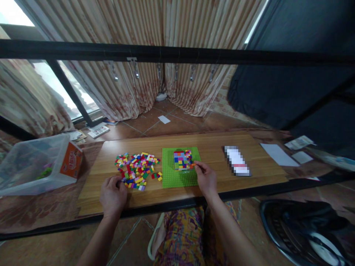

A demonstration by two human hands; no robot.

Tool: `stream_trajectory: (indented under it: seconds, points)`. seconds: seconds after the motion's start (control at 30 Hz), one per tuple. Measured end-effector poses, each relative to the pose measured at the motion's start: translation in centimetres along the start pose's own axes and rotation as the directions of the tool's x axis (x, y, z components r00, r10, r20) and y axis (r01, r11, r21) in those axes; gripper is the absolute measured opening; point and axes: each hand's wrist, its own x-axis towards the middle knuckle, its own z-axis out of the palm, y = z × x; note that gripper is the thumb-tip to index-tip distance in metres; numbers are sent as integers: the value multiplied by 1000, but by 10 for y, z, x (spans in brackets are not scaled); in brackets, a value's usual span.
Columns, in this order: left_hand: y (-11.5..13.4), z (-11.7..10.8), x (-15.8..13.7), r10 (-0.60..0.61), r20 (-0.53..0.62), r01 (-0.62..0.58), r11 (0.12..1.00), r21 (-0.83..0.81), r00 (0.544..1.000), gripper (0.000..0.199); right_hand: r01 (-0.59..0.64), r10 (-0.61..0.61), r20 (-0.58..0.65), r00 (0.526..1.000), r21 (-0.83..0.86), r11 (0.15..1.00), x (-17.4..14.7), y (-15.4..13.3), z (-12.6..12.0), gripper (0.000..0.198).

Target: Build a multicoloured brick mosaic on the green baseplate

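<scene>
Brick build on green baseplate, judged part-way, two bare hands attending

Progress: one compact block of coloured bricks (181, 160), seated on the green baseplate (168, 179), just left of the right fingertips. Its left part reads as a close-set patchwork; its right part, nearest those fingertips, looks busier, the layering too small to tell. Judged well begun, completeness uncertain. The plate around the block shows bare studs.

Remaining stock: a broad scatter of loose bricks (138, 168), mixed colours, unsorted, beyond and to the right of the left fingertips; judged ample for further laying.

Grip, right hand (205, 179): thumb and forefinger drawn close together at the block's right edge, by an orange piece; whether they pinch it or merely touch it cannot be told.

Grip, left hand (113, 195): fingers curled inward at the near left edge of the scatter, next to the bricks; any piece held is hidden, so its closure cannot be told.

Surroundings: wooden tabletop (210, 144) under all the above; pixelated flat oblong (237, 161) to the right of the right hand; clear plastic bin (27, 187) well left of the left hand
</scene>
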Motion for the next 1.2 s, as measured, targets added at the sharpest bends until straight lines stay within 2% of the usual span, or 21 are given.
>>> stream_trajectory:
  seconds: [0.53,0.83,1.0,1.2]
  points:
    - [2,-1,0,0,-4,0,1000,-14,1000,18,35,-36,-21,999,-27,999,7,-5,5,29]
    - [5,-4,0,-24,14,24,999,-27,1000,16,180,-180,24,983,-259,949,18,-18,8,29]
    - [6,-5,0,-17,14,17,999,-28,1000,16,236,-222,80,972,-308,922,19,-19,11,29]
    - [6,-4,0,-40,22,40,999,-20,999,17,147,-140,43,989,-255,956,20,-15,18,24]
